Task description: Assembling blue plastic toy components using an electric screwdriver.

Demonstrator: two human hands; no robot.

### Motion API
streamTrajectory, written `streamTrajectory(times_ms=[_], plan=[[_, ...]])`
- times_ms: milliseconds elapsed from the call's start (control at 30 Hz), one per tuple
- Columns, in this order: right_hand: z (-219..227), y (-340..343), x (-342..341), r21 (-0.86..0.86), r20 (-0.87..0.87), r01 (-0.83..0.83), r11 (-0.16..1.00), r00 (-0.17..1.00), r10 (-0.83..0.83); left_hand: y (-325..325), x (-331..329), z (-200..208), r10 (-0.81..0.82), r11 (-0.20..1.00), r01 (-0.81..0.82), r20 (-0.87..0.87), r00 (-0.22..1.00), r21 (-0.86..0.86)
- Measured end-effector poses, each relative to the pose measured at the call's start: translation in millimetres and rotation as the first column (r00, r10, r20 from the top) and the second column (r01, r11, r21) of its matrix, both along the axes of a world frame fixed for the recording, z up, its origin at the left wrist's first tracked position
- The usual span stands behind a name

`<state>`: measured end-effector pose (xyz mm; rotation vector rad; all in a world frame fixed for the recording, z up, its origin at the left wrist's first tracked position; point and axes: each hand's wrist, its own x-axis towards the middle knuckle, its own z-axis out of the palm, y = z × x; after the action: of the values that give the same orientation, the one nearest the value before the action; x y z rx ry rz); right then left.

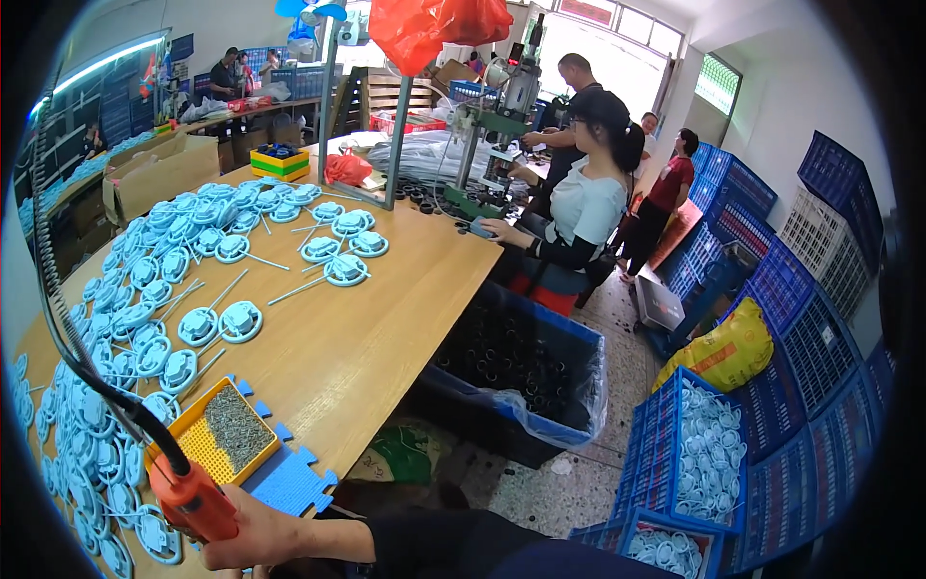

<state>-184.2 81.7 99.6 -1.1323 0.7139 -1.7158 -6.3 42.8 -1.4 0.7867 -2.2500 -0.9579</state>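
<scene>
My right hand (258,533) is wrapped round the red body of a corded electric screwdriver (198,500), at the lower left. Its black cord rises toward the upper left, beside a coiled cable. A little skin shows at the bottom edge below this hand; whose fingers these are I cannot tell. Otherwise my left hand is out of sight. Just beyond the screwdriver sits a yellow tray (204,439) holding a heap of small screws (237,430). Many light-blue round plastic parts (180,370) with thin stems lie over the left of the wooden table, close to the screwdriver.
A blue foam mat (289,480) lies under the tray. Right of the table (386,328) stands a lined bin (569,425) of black rings. Blue crates (666,444) hold more light-blue parts. A co-worker (588,203) sits at a green press (482,198); other people stand behind.
</scene>
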Motion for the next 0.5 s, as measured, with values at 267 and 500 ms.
streamTrajectory(times_ms=[267,500], plan=[[11.6,1.0,3.8,0.086,-0.002,-0.172,0.981,0.985,0.173,9.4,-5.4,4.6,-0.017,0.984,0.019,0.009,1.0,-0.18],[-0.5,-10.2,11.4,0.064,-0.067,-0.11,0.992,0.991,0.115,10.2,-7.8,13.1,-0.024,0.976,0.029,0.024,0.999,-0.214]])
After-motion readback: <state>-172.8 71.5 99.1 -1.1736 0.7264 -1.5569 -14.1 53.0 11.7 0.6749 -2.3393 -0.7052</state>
